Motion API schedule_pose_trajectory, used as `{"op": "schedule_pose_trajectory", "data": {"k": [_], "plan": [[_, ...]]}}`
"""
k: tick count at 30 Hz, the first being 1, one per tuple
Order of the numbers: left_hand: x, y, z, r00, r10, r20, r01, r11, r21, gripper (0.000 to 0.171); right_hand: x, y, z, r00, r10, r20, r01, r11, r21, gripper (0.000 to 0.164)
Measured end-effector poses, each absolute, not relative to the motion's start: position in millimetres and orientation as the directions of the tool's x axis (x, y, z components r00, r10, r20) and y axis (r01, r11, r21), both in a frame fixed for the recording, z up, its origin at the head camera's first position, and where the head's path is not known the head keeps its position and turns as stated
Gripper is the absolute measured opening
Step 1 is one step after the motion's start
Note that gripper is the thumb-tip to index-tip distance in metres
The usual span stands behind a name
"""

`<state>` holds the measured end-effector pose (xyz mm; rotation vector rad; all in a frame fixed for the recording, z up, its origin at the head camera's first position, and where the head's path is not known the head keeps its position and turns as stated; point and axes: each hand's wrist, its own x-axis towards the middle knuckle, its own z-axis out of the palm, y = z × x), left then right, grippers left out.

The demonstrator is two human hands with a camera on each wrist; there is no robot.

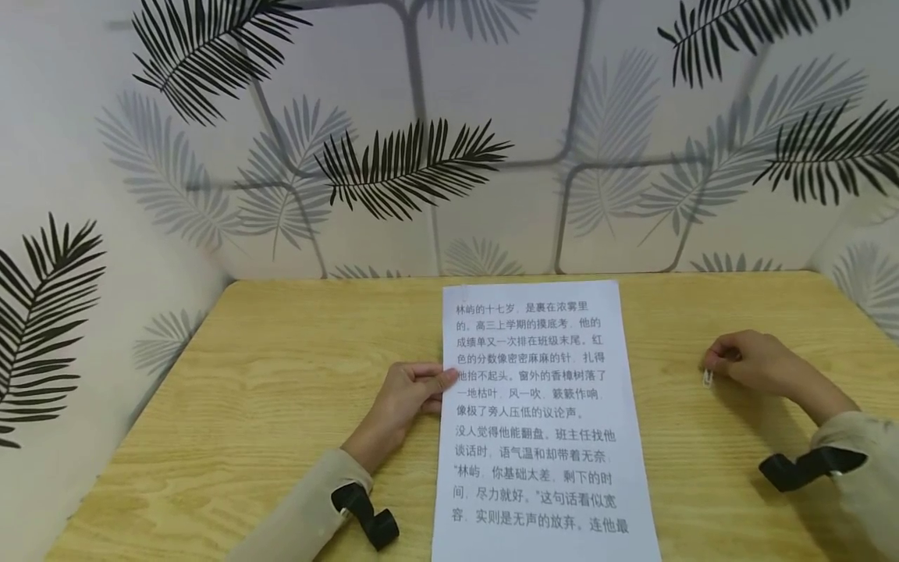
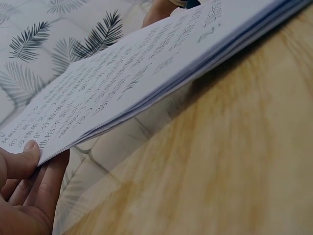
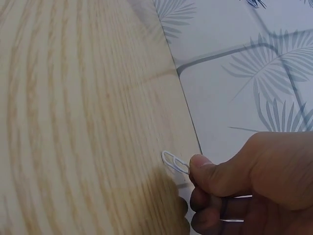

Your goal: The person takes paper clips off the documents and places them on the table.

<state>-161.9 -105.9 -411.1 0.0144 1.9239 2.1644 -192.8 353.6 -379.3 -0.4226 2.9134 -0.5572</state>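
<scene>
A stack of white paper sheets (image 1: pixel 537 421) printed with lines of Chinese text lies lengthwise in the middle of the head view. My left hand (image 1: pixel 403 400) grips its left edge, thumb on the top sheet and fingers underneath. In the left wrist view several layered sheets (image 2: pixel 122 93) show along the edge, which is raised off the table at the hand. Off to the right of the stack, my right hand (image 1: pixel 765 363) pinches a small white paper clip (image 1: pixel 707 378) between thumb and forefinger. The clip's looped end (image 3: pixel 168 159) sticks out past the fingertips, close over the table.
The light wood-grain table (image 1: pixel 281 336) reaches back to a wall (image 1: pixel 492 218) with a leaf pattern. Black straps with camera mounts sit on both wrists, the left mount (image 1: pixel 379 527) near the stack and the right mount (image 1: pixel 783 472) over the table's right side.
</scene>
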Motion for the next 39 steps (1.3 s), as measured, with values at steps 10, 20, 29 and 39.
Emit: {"op": "schedule_pose_trajectory", "data": {"k": [10, 20, 29, 39], "plan": [[-163, -107, -409, -0.967, 0.185, -0.176, -0.195, -0.092, 0.976, 0.025, -199, 338, -360, -0.969, -0.192, 0.159, -0.243, 0.871, -0.427, 0.021], [-162, -107, -407, -0.966, 0.189, -0.177, -0.198, -0.103, 0.975, 0.024, -206, 287, -335, -0.922, -0.168, 0.348, -0.329, 0.813, -0.48, 0.015], [-163, -106, -407, -0.968, 0.187, -0.17, -0.189, -0.088, 0.978, 0.023, -209, 255, -320, -0.876, -0.186, 0.446, -0.415, 0.762, -0.497, 0.012], [-161, -105, -407, -0.967, 0.176, -0.185, -0.2, -0.073, 0.977, 0.022, -214, 210, -317, -0.771, -0.261, 0.581, -0.576, 0.676, -0.461, 0.004]]}}
